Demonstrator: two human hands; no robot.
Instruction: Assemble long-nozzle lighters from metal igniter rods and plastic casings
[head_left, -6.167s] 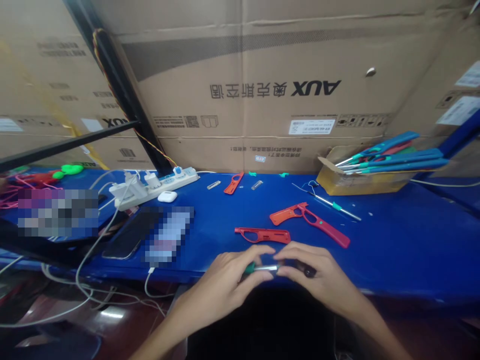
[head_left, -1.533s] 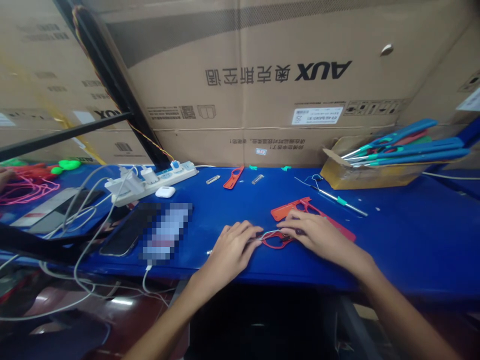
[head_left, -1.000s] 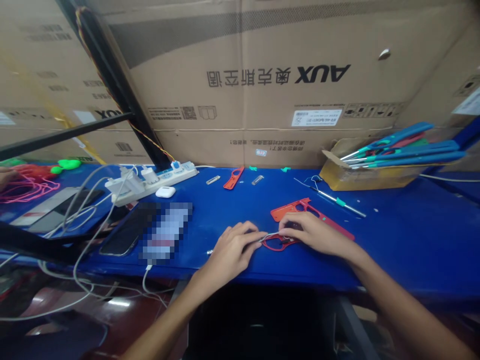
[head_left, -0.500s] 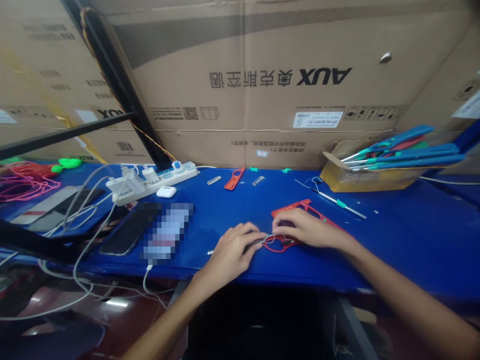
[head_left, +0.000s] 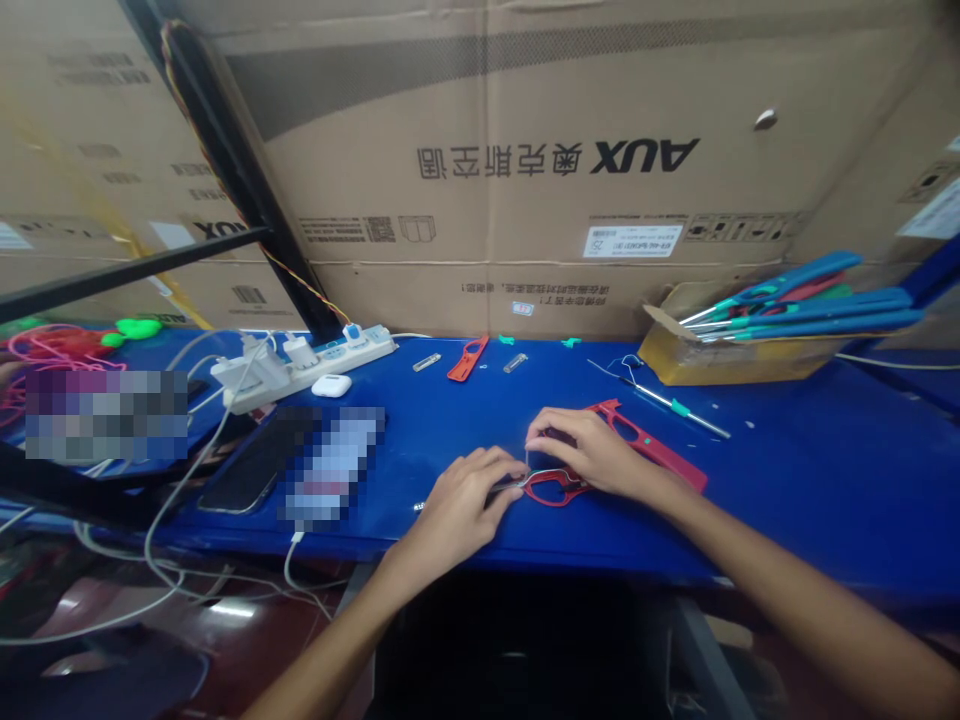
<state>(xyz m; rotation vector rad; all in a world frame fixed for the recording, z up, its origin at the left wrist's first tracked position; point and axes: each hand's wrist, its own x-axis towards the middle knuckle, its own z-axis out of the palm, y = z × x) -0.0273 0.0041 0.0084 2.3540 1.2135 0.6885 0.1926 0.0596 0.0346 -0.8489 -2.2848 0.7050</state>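
A red plastic frame with a round opening at its near end lies at a slant on the blue tabletop, partly under my right hand. Thin pale wires run over that near end. My left hand is closed, thumb and fingers pinching the wires beside the red ring. Just above the same spot my right hand is bent into a pinch, its fingertips on a thin wire end. Fine detail between the fingertips is too small to make out.
Behind are a smaller red piece, clear strips and a slim screwdriver. A cardboard box of blue-handled tools stands at the right. Phones, white cables and a power strip occupy the left.
My right hand has moved slightly left and up, its fingertips raised, and more of the red frame shows to its right. My left hand has barely moved. A blurred-out patch now shows at the far left.
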